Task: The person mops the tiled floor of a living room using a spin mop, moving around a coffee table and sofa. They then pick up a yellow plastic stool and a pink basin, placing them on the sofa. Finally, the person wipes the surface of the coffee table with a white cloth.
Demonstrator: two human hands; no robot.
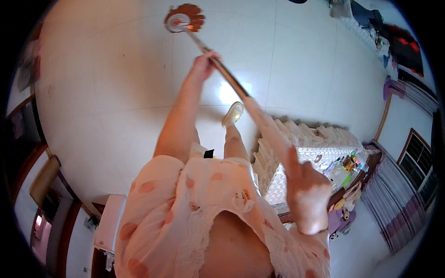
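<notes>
A long-handled mop [232, 82] slants across the view, from its round head at the top down to the lower right. The mop head [197, 18] has an orange-brown fringe around a pale disc and lies flat on the light tiled floor. Farther down the pole, my left hand [206, 65] is closed around the handle with the arm stretched forward. My right hand [307, 190] grips the upper end of the pole close to my body, with a finger laid along it.
A table with a ruffled lace cover [315, 134] stands close on the right, small items on top. Grey-purple curtains [394, 199] hang beyond it. Cloth and other clutter [371, 23] lie at the far right. A white cabinet [110, 222] is at the lower left. One shoe [233, 113] shows on the floor.
</notes>
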